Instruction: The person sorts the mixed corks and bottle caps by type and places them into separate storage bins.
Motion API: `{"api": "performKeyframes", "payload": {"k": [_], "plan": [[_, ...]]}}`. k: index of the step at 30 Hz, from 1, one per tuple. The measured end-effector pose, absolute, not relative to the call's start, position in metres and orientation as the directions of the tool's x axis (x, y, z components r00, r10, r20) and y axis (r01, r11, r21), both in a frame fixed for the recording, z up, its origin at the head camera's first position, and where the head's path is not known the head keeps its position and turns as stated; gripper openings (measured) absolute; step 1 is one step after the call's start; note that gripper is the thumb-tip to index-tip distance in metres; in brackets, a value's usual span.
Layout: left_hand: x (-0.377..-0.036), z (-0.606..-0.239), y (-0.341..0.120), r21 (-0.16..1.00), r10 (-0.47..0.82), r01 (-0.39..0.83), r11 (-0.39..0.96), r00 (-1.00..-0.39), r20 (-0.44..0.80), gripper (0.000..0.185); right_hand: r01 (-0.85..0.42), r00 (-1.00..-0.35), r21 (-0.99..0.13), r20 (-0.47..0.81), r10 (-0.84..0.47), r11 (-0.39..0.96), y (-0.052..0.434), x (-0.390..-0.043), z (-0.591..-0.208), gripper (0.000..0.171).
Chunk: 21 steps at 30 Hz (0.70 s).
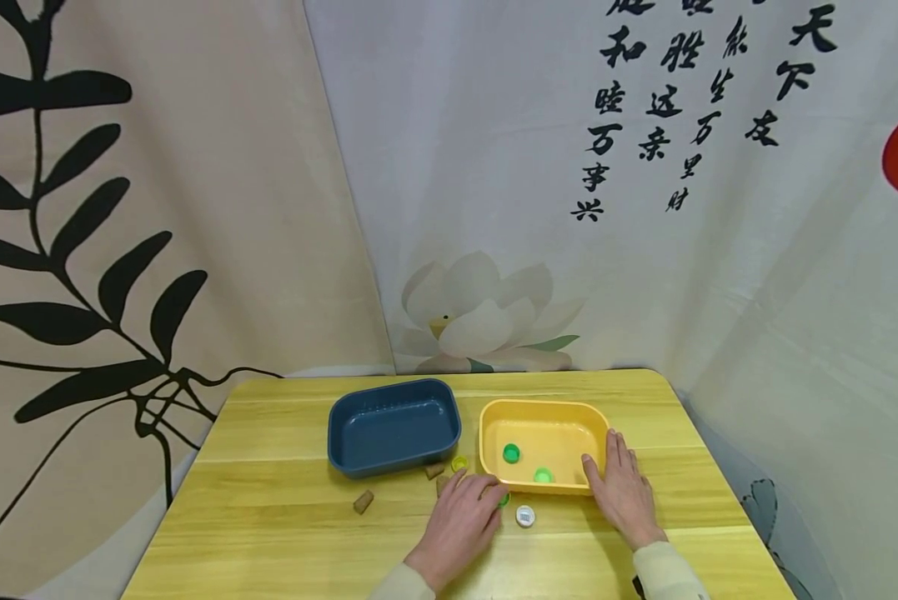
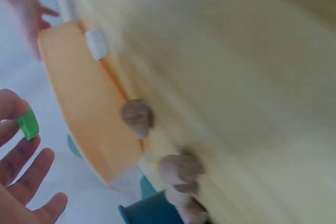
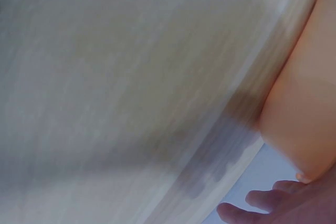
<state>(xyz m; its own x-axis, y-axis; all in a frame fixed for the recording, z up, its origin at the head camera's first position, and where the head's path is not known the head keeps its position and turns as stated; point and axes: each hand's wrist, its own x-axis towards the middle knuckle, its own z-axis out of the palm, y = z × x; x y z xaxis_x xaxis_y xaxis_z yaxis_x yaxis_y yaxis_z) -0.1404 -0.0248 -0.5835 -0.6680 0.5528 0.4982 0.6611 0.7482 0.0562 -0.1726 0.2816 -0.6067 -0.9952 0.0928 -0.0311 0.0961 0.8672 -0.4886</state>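
My left hand (image 1: 459,518) pinches a green bottle cap (image 2: 29,124) between thumb and finger, just off the front left corner of a yellow tray (image 1: 542,404). In the left wrist view the other fingers are spread apart. Two green caps (image 1: 511,453) lie on the tray's floor. Against the tray's right end rests my right hand (image 1: 625,493), its fingers extended along the rim and its thumb by the front edge. A white cap (image 1: 525,516) lies on the table between the hands.
A dark blue tray (image 1: 396,385) stands at the back left. Near its front edge are several brown cork-like pieces (image 1: 363,501), one partly behind the left hand. A yellow cap (image 1: 459,463) sits between the two trays. The wooden table (image 1: 268,533) backs onto a printed curtain.
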Motion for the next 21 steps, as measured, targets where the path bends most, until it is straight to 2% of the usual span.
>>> {"api": "performKeyframes", "payload": {"k": [4, 11, 21], "plan": [[-0.152, -0.575, -0.011, 0.071, 0.529, 0.663, 0.745, -0.652, 0.543, 0.031, 0.102, -0.995, -0.489, -0.037, 0.097, 0.866, 0.281, -0.173, -0.607, 0.09], [-0.169, -0.566, 0.011, 0.122, 0.507, 0.637, 0.761, -0.701, 0.502, 0.031, 0.095, -0.995, -0.489, -0.025, 0.096, 0.867, 0.281, -0.173, -0.608, 0.091], [-0.196, -0.568, 0.041, 0.077, 0.506, 0.614, 0.785, -0.709, 0.492, 0.028, 0.095, -0.994, -0.493, -0.006, 0.106, 0.865, 0.279, -0.173, -0.608, 0.089]]}}
